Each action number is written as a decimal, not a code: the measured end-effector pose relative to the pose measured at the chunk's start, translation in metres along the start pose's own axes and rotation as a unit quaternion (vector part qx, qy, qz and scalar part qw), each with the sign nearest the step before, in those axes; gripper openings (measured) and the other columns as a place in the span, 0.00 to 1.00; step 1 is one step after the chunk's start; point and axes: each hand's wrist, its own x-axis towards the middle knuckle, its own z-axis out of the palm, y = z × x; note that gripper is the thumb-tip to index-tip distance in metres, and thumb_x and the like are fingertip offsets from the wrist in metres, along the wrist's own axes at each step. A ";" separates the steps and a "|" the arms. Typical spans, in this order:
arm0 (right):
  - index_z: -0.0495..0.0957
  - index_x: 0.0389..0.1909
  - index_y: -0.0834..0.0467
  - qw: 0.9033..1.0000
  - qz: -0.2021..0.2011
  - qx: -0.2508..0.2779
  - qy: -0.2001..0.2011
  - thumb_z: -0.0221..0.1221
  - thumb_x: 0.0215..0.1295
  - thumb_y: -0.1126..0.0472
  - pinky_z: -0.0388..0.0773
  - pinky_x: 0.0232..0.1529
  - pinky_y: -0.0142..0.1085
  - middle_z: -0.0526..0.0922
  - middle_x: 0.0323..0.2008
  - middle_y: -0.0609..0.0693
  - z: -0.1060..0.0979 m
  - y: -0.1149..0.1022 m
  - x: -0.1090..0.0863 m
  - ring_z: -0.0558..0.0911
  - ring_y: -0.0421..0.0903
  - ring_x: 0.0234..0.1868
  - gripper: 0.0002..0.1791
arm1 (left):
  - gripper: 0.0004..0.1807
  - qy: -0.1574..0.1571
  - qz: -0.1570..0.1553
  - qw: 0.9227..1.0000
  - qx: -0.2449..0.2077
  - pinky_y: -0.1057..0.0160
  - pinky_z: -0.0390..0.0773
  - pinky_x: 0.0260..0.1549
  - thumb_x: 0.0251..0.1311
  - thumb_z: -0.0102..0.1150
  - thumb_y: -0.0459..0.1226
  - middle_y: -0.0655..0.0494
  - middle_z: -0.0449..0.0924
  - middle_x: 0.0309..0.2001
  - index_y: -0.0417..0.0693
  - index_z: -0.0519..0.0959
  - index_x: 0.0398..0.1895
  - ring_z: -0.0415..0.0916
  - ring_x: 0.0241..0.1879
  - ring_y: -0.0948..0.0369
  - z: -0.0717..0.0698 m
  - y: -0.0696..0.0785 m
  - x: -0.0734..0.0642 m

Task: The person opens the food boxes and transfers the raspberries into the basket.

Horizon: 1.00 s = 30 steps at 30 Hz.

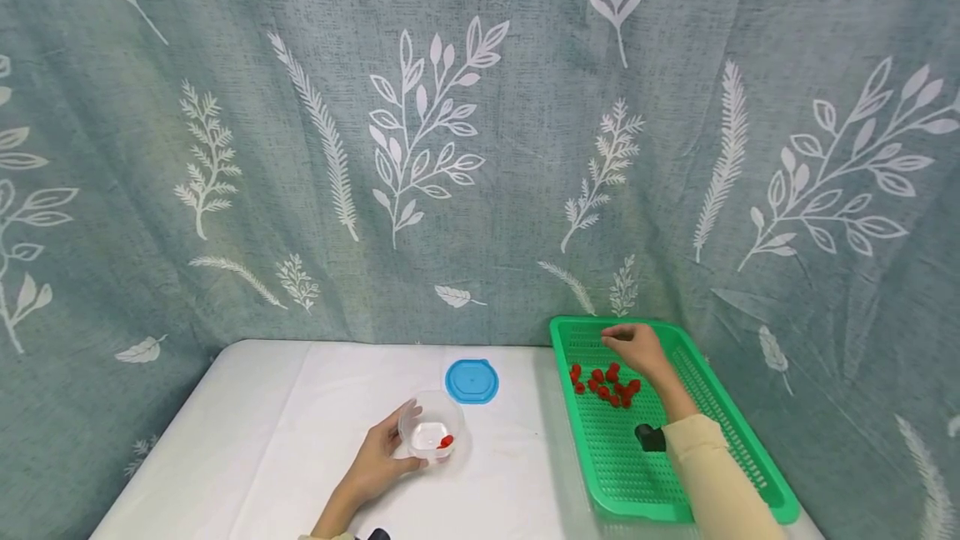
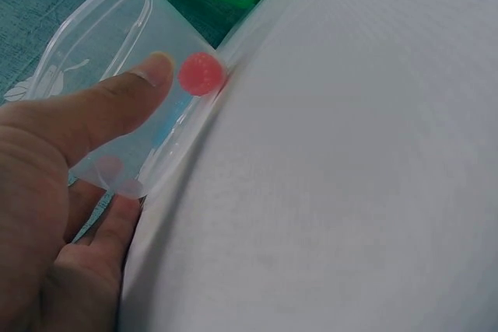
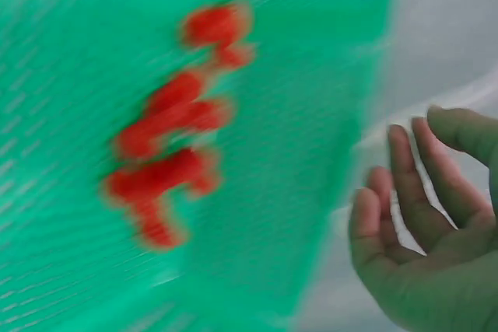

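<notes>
My left hand [image 1: 382,451] grips a clear plastic tub [image 1: 431,423] on the white table, thumb on one side and fingers on the other. A few small red berry-like pieces [image 2: 201,74] show inside, low in the tub. Over the far part of a green basket [image 1: 615,482], my right hand [image 1: 637,348] hangs with its fingers loosely bent. Nothing shows between the fingers [image 3: 405,169] in the right wrist view. Several more red berry-like pieces [image 1: 603,392] lie clustered on the basket floor, nearer to me than the right hand; they are blurred in the right wrist view.
A blue lid [image 1: 472,381] lies flat on the white table [image 1: 495,482], just beyond the tub and to its right. Behind the table hangs a grey-green curtain [image 1: 517,273] with white leaf prints. The basket's raised rim [image 1: 577,440] runs along the table's right side.
</notes>
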 end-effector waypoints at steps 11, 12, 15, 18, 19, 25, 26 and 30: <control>0.84 0.53 0.60 0.989 -0.096 0.041 -0.106 0.60 0.73 0.58 0.82 0.37 0.40 0.85 0.51 0.57 0.022 -0.115 -0.067 0.82 0.53 0.45 0.14 | 0.54 -0.001 -0.012 1.000 0.005 0.56 0.62 0.73 0.44 0.78 0.28 0.39 0.69 0.72 0.40 0.60 0.77 0.58 0.76 0.44 -0.001 0.005 -0.002; 0.85 0.52 0.59 0.988 -0.100 0.045 -0.109 0.60 0.73 0.58 0.81 0.38 0.40 0.85 0.51 0.56 0.029 -0.122 -0.073 0.81 0.53 0.45 0.13 | 0.54 0.000 -0.010 1.000 0.005 0.55 0.62 0.73 0.44 0.78 0.28 0.39 0.69 0.71 0.40 0.60 0.77 0.58 0.76 0.44 -0.001 0.004 -0.002; 0.86 0.49 0.58 0.986 -0.110 0.055 -0.112 0.62 0.71 0.58 0.83 0.46 0.45 0.84 0.52 0.55 0.055 -0.135 -0.090 0.79 0.55 0.53 0.11 | 0.54 0.000 -0.011 1.000 0.003 0.55 0.61 0.73 0.44 0.78 0.27 0.39 0.69 0.72 0.41 0.60 0.77 0.58 0.76 0.44 0.000 0.004 -0.002; 0.86 0.47 0.58 0.987 -0.114 0.044 -0.107 0.64 0.68 0.59 0.82 0.53 0.54 0.84 0.52 0.55 0.089 -0.140 -0.105 0.79 0.60 0.56 0.11 | 0.54 -0.002 -0.011 1.000 0.001 0.56 0.61 0.73 0.44 0.78 0.27 0.39 0.69 0.72 0.41 0.60 0.77 0.58 0.76 0.44 0.001 0.003 -0.002; 0.87 0.46 0.59 0.987 -0.115 0.035 -0.102 0.64 0.68 0.58 0.81 0.54 0.56 0.84 0.52 0.56 0.100 -0.140 -0.108 0.79 0.61 0.55 0.11 | 0.54 -0.002 -0.011 1.000 0.002 0.56 0.61 0.73 0.44 0.78 0.27 0.39 0.69 0.72 0.41 0.61 0.77 0.58 0.76 0.44 0.002 0.002 -0.002; 0.84 0.52 0.62 0.990 -0.101 0.016 -0.095 0.66 0.65 0.56 0.75 0.58 0.63 0.80 0.56 0.61 0.166 -0.127 -0.120 0.73 0.63 0.59 0.18 | 0.53 0.000 -0.005 1.000 0.011 0.55 0.63 0.72 0.45 0.78 0.28 0.39 0.70 0.71 0.40 0.61 0.77 0.60 0.75 0.43 0.002 0.003 -0.002; 0.84 0.53 0.62 0.991 -0.097 0.024 -0.092 0.66 0.65 0.56 0.74 0.59 0.65 0.78 0.59 0.63 0.174 -0.124 -0.120 0.71 0.64 0.61 0.19 | 0.53 0.001 -0.003 1.000 0.011 0.54 0.63 0.72 0.45 0.78 0.28 0.39 0.70 0.71 0.40 0.61 0.77 0.61 0.75 0.43 0.002 0.004 -0.001; 0.85 0.52 0.62 0.993 -0.097 0.047 -0.055 0.67 0.64 0.58 0.71 0.60 0.68 0.72 0.65 0.70 0.202 -0.115 -0.116 0.66 0.69 0.64 0.18 | 0.53 -0.001 -0.001 1.000 0.015 0.56 0.64 0.72 0.45 0.78 0.29 0.38 0.70 0.71 0.40 0.61 0.77 0.61 0.75 0.43 0.002 0.004 -0.001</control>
